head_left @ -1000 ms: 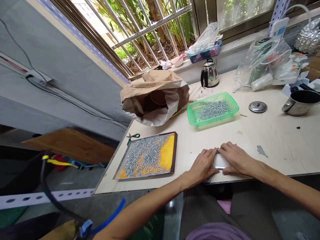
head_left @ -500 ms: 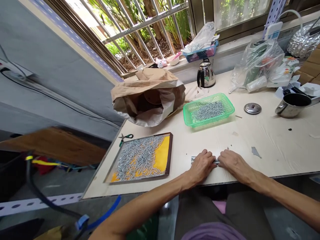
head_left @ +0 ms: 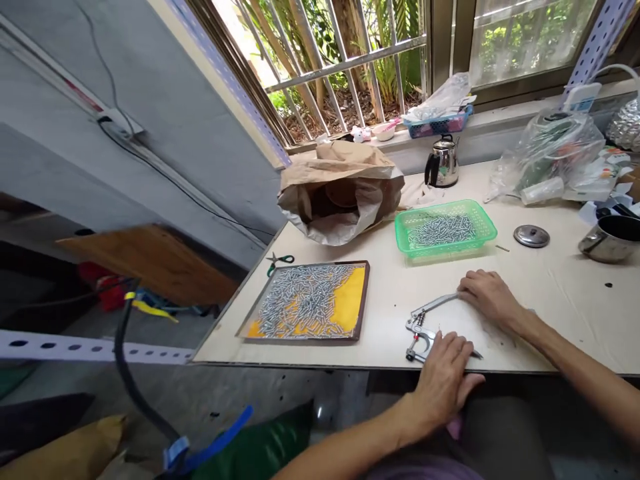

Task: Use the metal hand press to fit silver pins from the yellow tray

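Metal spring-loaded hand tool (head_left: 436,303) lies splayed nr front edge of table (head_left: 385,293), R hand (head_left: 493,297) gripping upper handle, L hand (head_left: 443,373) over lower, grip I can't tell; if L slips, tool could poss. skid off.

A purple top (head_left: 423,471) and dark trousers (head_left: 505,417).

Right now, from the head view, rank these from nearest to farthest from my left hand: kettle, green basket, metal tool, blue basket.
From your left hand:
1. Metal tool: partly under it.
2. Green basket: mid-table, ahead.
3. Kettle: behind the green basket.
4. Blue basket: on the windowsill.
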### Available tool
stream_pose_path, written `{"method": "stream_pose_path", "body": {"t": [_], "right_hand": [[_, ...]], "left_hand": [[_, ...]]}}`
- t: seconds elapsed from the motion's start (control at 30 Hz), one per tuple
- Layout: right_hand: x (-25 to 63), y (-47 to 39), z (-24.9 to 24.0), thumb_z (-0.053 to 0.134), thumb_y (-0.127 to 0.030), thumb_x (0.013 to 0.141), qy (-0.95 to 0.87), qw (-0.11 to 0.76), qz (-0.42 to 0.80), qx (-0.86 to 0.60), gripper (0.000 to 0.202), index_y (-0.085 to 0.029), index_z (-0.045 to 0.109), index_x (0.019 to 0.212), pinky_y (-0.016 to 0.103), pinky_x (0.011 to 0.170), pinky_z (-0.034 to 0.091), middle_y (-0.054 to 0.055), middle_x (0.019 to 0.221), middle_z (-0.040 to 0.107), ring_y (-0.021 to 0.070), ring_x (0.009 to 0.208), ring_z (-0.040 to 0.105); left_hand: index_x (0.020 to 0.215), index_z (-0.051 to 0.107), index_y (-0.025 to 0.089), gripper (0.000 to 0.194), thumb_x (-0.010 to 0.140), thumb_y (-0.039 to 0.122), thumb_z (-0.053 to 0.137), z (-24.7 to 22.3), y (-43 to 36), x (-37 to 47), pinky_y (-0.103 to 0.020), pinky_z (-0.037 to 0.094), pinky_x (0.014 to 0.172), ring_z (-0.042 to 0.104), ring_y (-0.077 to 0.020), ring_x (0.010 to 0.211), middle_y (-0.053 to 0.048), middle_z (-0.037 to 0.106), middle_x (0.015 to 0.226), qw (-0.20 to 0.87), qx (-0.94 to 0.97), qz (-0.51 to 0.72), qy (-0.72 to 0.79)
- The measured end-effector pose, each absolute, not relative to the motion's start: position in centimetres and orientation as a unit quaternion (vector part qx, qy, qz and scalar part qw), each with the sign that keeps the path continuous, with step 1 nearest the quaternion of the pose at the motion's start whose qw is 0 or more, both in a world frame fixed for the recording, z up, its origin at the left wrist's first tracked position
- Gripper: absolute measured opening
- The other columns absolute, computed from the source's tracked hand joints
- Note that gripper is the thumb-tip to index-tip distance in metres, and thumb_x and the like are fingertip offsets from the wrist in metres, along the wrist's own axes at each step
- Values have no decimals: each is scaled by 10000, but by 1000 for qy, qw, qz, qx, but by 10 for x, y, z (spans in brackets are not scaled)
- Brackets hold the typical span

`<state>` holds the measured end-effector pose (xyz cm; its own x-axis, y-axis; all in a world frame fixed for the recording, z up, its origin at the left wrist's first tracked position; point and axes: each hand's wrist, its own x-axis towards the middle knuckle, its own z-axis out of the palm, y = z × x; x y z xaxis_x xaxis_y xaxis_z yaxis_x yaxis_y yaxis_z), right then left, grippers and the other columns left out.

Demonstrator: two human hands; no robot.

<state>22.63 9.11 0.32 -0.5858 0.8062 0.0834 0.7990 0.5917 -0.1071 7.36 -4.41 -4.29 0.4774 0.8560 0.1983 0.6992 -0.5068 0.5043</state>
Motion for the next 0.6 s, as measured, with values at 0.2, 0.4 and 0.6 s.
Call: {"method": "stream_pose_path", "body": {"t": [0.2,0.4,0.6], "right_hand": [[178,66,14,588,-172,840,-950,64,82,-293,138,-252,684,900,317,730,362,42,966,636,189,885,516],[134,36,-15,583,-134,819,-981,74,65,-167,160,-191,620,674,322,717,361,60,860,612,205,894,491],[121,52,-6,484,-56,841,-950,259,65,-161,186,-194,576,755,282,669,387,20,737,612,159,727,535]], "left_hand": [[1287,453,111,523,877,424,543,-48,-48,79,-449,407,1037,499,-291,1207,-161,576,1242,172,834,273,447],[825,637,176,302,921,415,482,-50,-67,43,-240,489,731,592,-136,702,-25,639,686,-1,865,404,298],[792,651,169,219,918,175,472,7,-20,-78,-286,432,675,527,-163,724,-44,625,743,-107,726,280,618]]}}
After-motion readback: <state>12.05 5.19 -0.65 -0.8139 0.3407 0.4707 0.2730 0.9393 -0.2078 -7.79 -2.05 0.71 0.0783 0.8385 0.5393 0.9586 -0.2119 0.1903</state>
